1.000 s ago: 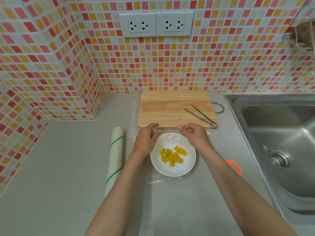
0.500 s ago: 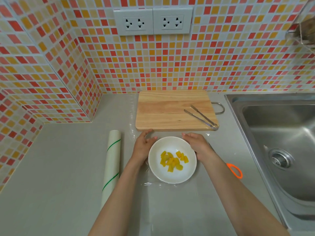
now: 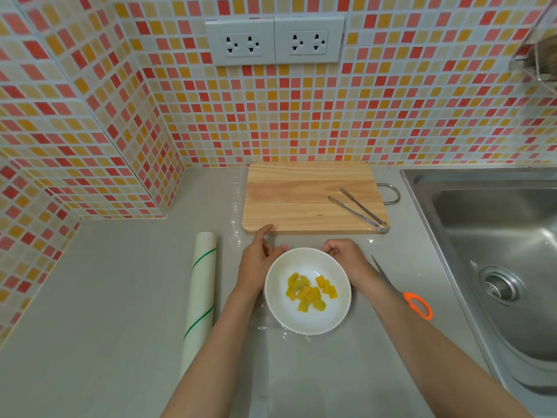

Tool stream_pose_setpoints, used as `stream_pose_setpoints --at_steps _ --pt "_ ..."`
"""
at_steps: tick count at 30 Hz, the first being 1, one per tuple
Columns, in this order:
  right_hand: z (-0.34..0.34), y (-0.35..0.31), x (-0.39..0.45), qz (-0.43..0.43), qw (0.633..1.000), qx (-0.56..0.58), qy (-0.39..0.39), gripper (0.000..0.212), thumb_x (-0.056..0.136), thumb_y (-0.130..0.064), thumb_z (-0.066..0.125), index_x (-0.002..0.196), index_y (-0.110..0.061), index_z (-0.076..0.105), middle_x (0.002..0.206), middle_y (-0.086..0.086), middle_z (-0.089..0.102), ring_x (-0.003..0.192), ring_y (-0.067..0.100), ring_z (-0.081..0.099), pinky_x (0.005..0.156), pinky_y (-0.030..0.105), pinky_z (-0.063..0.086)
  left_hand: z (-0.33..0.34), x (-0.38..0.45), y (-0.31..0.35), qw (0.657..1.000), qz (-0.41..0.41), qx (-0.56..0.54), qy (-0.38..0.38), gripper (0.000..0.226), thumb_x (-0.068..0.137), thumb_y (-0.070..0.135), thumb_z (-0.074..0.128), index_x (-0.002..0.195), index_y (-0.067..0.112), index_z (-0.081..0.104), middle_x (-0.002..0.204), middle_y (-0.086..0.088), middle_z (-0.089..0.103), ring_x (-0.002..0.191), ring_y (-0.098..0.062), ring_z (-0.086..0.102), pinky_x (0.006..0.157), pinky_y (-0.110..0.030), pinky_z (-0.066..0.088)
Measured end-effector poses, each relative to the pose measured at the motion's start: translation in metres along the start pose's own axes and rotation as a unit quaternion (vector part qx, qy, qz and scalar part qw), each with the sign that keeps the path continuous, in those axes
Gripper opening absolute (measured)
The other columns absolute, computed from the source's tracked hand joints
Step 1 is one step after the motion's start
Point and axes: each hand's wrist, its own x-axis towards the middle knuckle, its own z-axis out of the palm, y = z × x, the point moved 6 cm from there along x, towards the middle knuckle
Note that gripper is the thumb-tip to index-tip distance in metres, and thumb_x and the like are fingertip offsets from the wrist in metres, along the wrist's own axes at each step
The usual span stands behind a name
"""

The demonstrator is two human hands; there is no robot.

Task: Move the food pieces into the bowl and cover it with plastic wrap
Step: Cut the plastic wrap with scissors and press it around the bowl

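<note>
Left hand (image 3: 259,260) rests against the left rim of the bowl (image 3: 308,291), fingers loosely extended, palm facing the bowl; whether they pinch anything cannot be determined. Right hand (image 3: 343,254) is at the upper right rim, fingers curled inward into a loose fist; whether it grips film cannot be determined.

Bowl: round, white, glossy, smooth-walled. It contains the food pieces (image 3: 310,292), small irregular yellow chunks clustered at its centre. Plastic wrap (image 3: 272,328): a thin, transparent, wrinkled sheet, lying on the counter beneath and around the bowl, visible by its glints. Whether it covers the bowl's mouth cannot be determined.

Wrap roll (image 3: 199,297): long pale cylinder with thin green diagonal lines, lying left of the bowl, apart from it. Cutting board (image 3: 301,200): rectangular light wood with visible grain and rounded corners, metal loop handle at its right edge, beyond the bowl. Metal tongs (image 3: 358,211) lie on its right portion. Scissors (image 3: 417,304) with orange handles lie right of the right forearm.

Counter (image 3: 105,312): matte grey, smooth. Sink (image 3: 497,251): stainless steel, round drain, set in at right. Walls: small square mosaic tiles in red, orange and cream, with two white socket plates (image 3: 274,40).
</note>
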Motion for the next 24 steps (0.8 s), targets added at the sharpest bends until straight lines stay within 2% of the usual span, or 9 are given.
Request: stream_pose_setpoints --at_steps 3,6,9,11,16,17,19,21,24 --pt "0.010 -0.002 -0.003 -0.054 0.995 -0.075 0.024 0.006 0.068 -0.010 0.068 0.064 -0.010 0.064 0.051 0.001 0.053 0.053 0.015 0.049 0.058 0.026 0.039 0.008 -0.011 0.004 0.986 0.066 0.151 0.010 0.058 0.076 0.038 0.066 0.129 0.038 0.045 0.067 0.012 0.047 0.061 -0.004 0.048 0.056 -0.021 0.036" --pt "0.014 -0.008 -0.007 -0.107 0.982 -0.145 0.048 0.014 0.074 -0.017 0.073 0.076 -0.007 0.065 0.051 -0.012 0.045 0.053 0.012 0.045 0.057 0.024 0.036 0.010 -0.017 0.011 0.981 0.084 0.172 0.026 0.053 0.081 0.030 0.061 0.132 0.035 0.045 0.071 0.011 0.051 0.066 -0.009 0.050 0.061 -0.024 0.039" --pt "-0.004 -0.011 -0.011 -0.088 0.989 -0.085 0.089 0.011 0.083 -0.014 0.064 0.089 -0.005 0.066 0.063 0.005 0.063 0.057 0.018 0.055 0.062 0.027 0.044 -0.010 -0.013 0.019 0.993 0.063 0.092 0.027 0.038 0.088 0.016 0.056 0.125 0.020 0.055 0.072 0.002 0.058 0.067 -0.017 0.055 0.071 -0.038 0.050" --pt "-0.020 -0.010 -0.022 -0.068 0.992 -0.008 0.108 0.016 0.090 -0.014 0.056 0.098 -0.006 0.066 0.073 0.005 0.065 0.061 0.016 0.060 0.069 0.029 0.049 -0.026 -0.021 0.025 0.997 0.063 0.048 0.019 0.028 0.092 0.017 0.051 0.118 0.019 0.062 0.078 0.001 0.063 0.072 -0.017 0.060 0.077 -0.039 0.052" --pt "-0.018 -0.002 -0.085 -0.069 0.982 0.165 0.055 0.040 0.093 -0.047 0.036 0.120 -0.027 0.059 0.113 -0.004 0.067 0.106 0.006 0.062 0.092 0.020 0.049 -0.046 -0.095 0.018 0.990 0.017 -0.133 0.040 0.038 0.089 0.056 0.036 0.115 0.041 0.060 0.110 0.019 0.068 0.110 0.004 0.057 0.093 -0.013 0.041" --pt "-0.008 0.003 -0.097 -0.055 0.978 0.199 0.033 0.049 0.088 -0.058 0.036 0.123 -0.031 0.056 0.120 -0.007 0.065 0.112 0.003 0.059 0.094 0.018 0.047 -0.041 -0.114 0.011 0.986 -0.002 -0.163 0.039 0.044 0.086 0.064 0.036 0.118 0.044 0.058 0.119 0.022 0.064 0.118 0.004 0.053 0.100 -0.015 0.038" --pt "0.013 0.012 -0.113 -0.025 0.971 0.236 0.006 0.064 0.075 -0.076 0.038 0.125 -0.039 0.053 0.126 -0.020 0.060 0.118 -0.003 0.053 0.093 0.015 0.046 -0.018 -0.145 -0.003 0.970 -0.055 -0.238 0.015 0.056 0.079 0.073 0.043 0.127 0.047 0.051 0.134 0.020 0.055 0.129 -0.003 0.046 0.110 -0.033 0.034" --pt "0.027 0.018 -0.120 -0.012 0.967 0.253 0.007 0.059 0.075 -0.075 0.037 0.123 -0.045 0.052 0.126 -0.031 0.056 0.119 -0.007 0.050 0.090 0.011 0.045 0.006 -0.165 -0.012 0.939 -0.106 -0.326 -0.013 0.063 0.074 0.074 0.052 0.131 0.048 0.047 0.141 0.014 0.050 0.132 -0.014 0.045 0.111 -0.050 0.032" --pt "0.036 0.022 -0.115 -0.004 0.956 0.291 0.038 0.048 0.082 -0.062 0.033 0.120 -0.042 0.056 0.128 -0.018 0.059 0.119 0.003 0.054 0.094 0.025 0.046 0.014 -0.162 -0.012 0.934 -0.114 -0.339 0.026 0.062 0.071 0.075 0.051 0.128 0.050 0.048 0.143 0.014 0.047 0.133 -0.013 0.044 0.113 -0.051 0.030"
